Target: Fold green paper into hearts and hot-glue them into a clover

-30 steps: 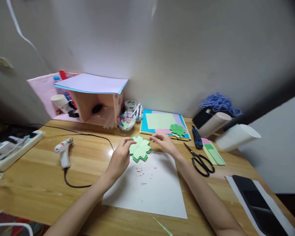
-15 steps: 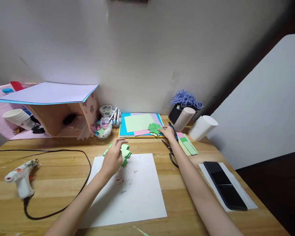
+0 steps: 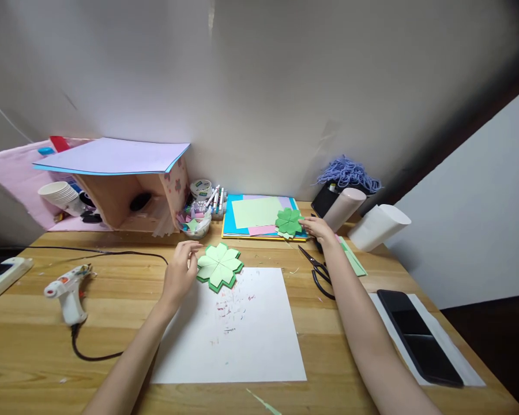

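My right hand (image 3: 319, 229) reaches to the back of the table, its thumb and fingers pinching the right edge of a dark green paper flower (image 3: 289, 221). That flower sits over the stack of coloured paper, with a paler cut-out (image 3: 285, 234) partly showing beneath it. My left hand (image 3: 180, 271) is beside a layered light and dark green paper flower (image 3: 218, 266), fingers bent and apart, holding nothing. This layered flower overlaps the top edge of a marked white sheet (image 3: 259, 351). Black-handled scissors (image 3: 318, 268) lie near my right forearm.
A glue gun (image 3: 71, 297) with a black cord lies at the left, near a power strip (image 3: 4, 279). Behind are a cardboard box (image 3: 108, 196), a tub of paper scraps (image 3: 198, 227) and coloured sheets (image 3: 255, 213). White rolls (image 3: 378, 227) and a phone (image 3: 419, 337) are at the right.
My left hand has drawn back leftward off the layered flower, uncovering it. My right hand stays at the dark green flower, which looks slightly raised. The camera view has turned left.
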A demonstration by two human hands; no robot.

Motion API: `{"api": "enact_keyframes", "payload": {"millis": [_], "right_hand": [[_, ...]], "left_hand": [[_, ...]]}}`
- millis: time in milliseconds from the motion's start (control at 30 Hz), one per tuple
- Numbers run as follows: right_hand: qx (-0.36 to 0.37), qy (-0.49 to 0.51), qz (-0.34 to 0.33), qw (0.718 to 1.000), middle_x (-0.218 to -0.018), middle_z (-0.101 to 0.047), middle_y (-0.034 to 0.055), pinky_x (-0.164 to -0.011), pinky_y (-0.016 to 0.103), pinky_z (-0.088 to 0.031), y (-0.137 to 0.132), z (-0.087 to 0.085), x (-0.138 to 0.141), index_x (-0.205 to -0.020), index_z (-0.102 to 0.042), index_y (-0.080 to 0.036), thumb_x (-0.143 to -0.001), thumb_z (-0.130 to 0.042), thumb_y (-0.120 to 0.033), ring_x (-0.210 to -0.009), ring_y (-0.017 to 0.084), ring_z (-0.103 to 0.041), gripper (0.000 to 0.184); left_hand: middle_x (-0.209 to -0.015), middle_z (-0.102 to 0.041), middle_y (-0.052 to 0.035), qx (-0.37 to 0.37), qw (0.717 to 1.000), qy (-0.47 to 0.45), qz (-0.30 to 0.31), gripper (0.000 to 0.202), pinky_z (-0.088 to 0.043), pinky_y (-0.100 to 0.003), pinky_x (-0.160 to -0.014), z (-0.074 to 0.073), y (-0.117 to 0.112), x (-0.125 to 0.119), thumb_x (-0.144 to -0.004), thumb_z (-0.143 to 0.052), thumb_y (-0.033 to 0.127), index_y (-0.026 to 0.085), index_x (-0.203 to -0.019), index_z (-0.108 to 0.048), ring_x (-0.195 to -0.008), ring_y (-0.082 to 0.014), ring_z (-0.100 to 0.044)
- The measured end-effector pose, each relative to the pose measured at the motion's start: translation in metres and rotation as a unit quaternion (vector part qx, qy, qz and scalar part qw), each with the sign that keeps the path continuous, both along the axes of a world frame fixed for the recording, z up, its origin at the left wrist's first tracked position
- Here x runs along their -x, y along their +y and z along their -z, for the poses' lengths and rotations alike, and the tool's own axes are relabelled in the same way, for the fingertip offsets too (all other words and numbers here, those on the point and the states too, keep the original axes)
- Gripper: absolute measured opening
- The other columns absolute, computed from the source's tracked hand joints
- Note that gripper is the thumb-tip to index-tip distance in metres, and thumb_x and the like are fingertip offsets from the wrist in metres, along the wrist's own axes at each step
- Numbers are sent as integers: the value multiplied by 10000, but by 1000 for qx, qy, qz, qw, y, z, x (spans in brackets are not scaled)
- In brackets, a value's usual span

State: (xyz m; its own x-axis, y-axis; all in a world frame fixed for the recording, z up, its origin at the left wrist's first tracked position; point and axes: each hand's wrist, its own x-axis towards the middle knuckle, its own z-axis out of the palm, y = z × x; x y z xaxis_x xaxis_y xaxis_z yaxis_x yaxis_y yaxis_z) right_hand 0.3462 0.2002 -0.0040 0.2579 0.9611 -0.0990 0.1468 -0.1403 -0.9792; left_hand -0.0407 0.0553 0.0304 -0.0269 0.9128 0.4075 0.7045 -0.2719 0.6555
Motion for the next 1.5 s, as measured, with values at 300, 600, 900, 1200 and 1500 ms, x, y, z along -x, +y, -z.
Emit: {"api": "enact_keyframes", "payload": {"millis": [300, 600, 900, 1200, 1500], "right_hand": [[-6, 102, -64, 993, -602, -561, -25, -573, 215, -478, -38, -46, 62, -693, -554, -179, -536, -731, -296, -536, 91, -544, 264], [110, 196, -339, 914, -809, -606, 7, -720, 253, -477, -107, -53, 161, -854, -580, -176, -670, -666, -314, -723, 108, -580, 245], [92, 83, -404, 906, -856, -586, 24, -691, 259, -475, -113, -60, 157, -845, -577, -156, -671, -683, -367, -760, 119, -569, 293], [77, 36, -418, 905, -712, -563, -3, -638, 260, -461, -110, -56, 149, -748, -544, -157, -692, -667, -384, -662, 107, -558, 264], [57, 2, -437, 898, -737, -590, 14, -642, 270, -464, -111, -54, 149, -770, -541, -159, -697, -660, -367, -684, 125, -580, 251]], "left_hand": [[-975, -589, -65, 58, 996, -62, -21, 231, -447, -293, -682, 6, -16, 0, -854, -382, 255, 187, -953, -579, -795, -171, -570], [-919, -597, -42, 188, 945, -246, 105, 249, -452, -268, -744, 2, -37, -34, -828, -483, 396, 183, -919, -571, -856, -167, -557], [-743, -581, -12, 198, 920, -332, 67, 261, -424, -231, -633, 10, -36, -34, -798, -522, 404, 151, -799, -584, -679, -132, -520], [-800, -643, -43, 224, 876, -425, 47, 282, -450, -263, -707, 12, -32, -29, -743, -602, 398, 133, -829, -649, -760, -151, -570], [-786, -671, -45, 201, 882, -426, 17, 245, -476, -268, -685, 16, -31, -25, -682, -674, 364, 138, -777, -685, -727, -156, -599]]}}
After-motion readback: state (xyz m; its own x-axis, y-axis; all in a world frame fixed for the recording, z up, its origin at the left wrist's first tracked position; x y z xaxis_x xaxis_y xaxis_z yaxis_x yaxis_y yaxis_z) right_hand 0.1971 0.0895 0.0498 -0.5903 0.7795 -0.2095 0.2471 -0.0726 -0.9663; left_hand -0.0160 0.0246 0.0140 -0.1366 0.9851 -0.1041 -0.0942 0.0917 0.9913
